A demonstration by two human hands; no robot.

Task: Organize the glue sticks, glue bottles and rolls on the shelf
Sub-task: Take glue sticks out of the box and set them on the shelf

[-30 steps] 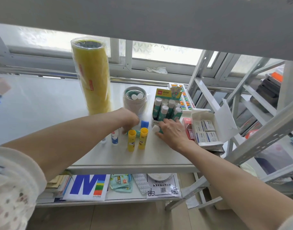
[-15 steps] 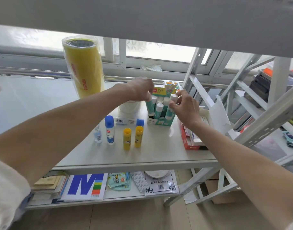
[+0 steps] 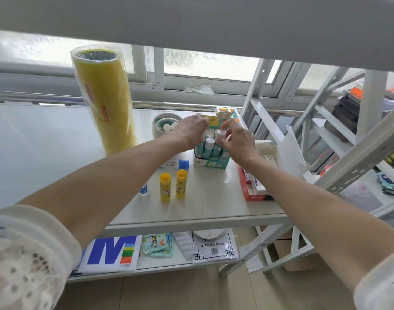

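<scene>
On your shelf [image 3: 57, 153] the largest thing is the tall yellow roll [image 3: 103, 99] in clear wrap, upright toward the back edge, left of your hands. Right of it, near the back edge, sits a low round tape roll [image 3: 157, 130], and in its hollow lie some white-capped glue sticks. At the right edge you see an open white box [image 3: 267, 153] with its lid up; its contents I cannot tell. It rests upon a red box [image 3: 247, 186].

Between the tape roll and the white box stands the green display box [image 3: 210, 162] — it holds upright glue sticks with white caps. Your right hand [image 3: 238, 142] pinches the cap of one glue stick [image 3: 220, 134] above this box. Your left hand [image 3: 191, 130] is curled over the box's left side; whether it grips something, I cannot tell.

Nearer the front edge stand two yellow glue sticks [image 3: 172, 186] side by side — behind them a blue cap [image 3: 183, 164], and left a blue-and-white glue bottle [image 3: 144, 191], half hidden by your left arm.
</scene>
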